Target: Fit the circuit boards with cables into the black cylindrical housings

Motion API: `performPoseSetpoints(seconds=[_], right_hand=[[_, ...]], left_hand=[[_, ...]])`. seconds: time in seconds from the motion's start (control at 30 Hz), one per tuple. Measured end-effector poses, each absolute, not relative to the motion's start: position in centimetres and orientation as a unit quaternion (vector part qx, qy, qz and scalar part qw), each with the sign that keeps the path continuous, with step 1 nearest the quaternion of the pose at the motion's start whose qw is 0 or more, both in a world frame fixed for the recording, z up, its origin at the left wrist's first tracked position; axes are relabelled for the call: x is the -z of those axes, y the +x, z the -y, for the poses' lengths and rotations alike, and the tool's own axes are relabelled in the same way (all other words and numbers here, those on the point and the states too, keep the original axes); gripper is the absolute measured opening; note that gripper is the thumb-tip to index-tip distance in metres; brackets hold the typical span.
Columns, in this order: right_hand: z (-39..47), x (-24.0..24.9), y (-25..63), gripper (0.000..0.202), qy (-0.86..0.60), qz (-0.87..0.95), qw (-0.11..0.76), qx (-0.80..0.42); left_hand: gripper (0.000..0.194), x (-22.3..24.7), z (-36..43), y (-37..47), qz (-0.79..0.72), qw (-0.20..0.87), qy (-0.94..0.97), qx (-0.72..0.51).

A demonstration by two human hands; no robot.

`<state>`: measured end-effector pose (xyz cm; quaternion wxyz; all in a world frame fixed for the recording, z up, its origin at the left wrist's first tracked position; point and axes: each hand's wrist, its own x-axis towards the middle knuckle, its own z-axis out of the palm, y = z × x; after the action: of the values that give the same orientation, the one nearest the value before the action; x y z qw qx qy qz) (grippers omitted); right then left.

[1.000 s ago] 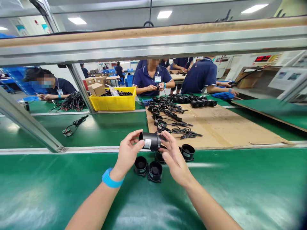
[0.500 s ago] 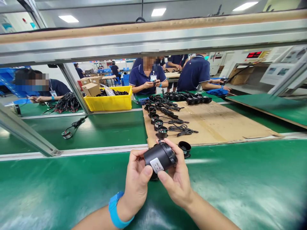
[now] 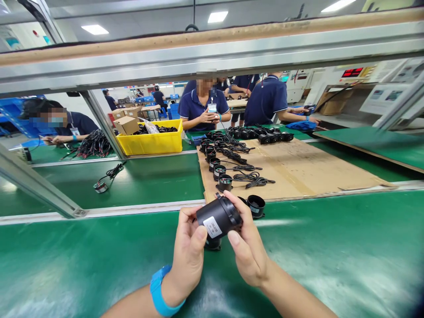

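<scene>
My left hand point(image 3: 190, 256) grips a black cylindrical housing point(image 3: 222, 215) with a white printed label, its thumb beside the label. My right hand point(image 3: 250, 251) holds the flanged right end with its fingers, while its thumb is lifted off the label. The housing is tilted and raised above the green bench point(image 3: 132, 265). Below and behind it, another black part point(image 3: 213, 245) shows in part on the bench. Just past my right hand stands an open black cup-shaped housing point(image 3: 256, 206), and a further one beside it is mostly hidden by my fingers.
Beyond lies a cardboard sheet point(image 3: 308, 170) bearing a row of black housings with coiled cables point(image 3: 253, 179). A small part with a cable point(image 3: 101, 187) rests on the green belt at left. Farther off are a yellow bin point(image 3: 149, 143) and several co-workers. A metal beam point(image 3: 212, 59) crosses overhead.
My right thumb has lifted off the label and moved right. The housing has shifted slightly left and turned a little, and the part below it shows more.
</scene>
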<state>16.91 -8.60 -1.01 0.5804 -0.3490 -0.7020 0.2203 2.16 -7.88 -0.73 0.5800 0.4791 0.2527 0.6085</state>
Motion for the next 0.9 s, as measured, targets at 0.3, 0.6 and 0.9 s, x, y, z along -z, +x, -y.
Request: performPoseSetpoints(seconds=[0.3, 0.6, 0.9], right_hand=[[9.2, -0.3, 17.5, 0.058, -0.363, 0.762, 0.523, -0.118], [9.5, -1.3, 18.0, 0.060, -0.379, 0.784, 0.482, -0.101], [9.5, -1.3, 18.2, 0.058, -0.382, 0.786, 0.474, -0.107]], left_hand=[[0.048, -0.3, 7.3, 0.1, -0.238, 0.506, 0.643, -0.524], [0.049, -1.5, 6.7, -1.1, -0.286, 0.397, 0.736, -0.469], [0.047, -1.6, 6.9, -0.9, -0.298, 0.420, 0.726, -0.457]])
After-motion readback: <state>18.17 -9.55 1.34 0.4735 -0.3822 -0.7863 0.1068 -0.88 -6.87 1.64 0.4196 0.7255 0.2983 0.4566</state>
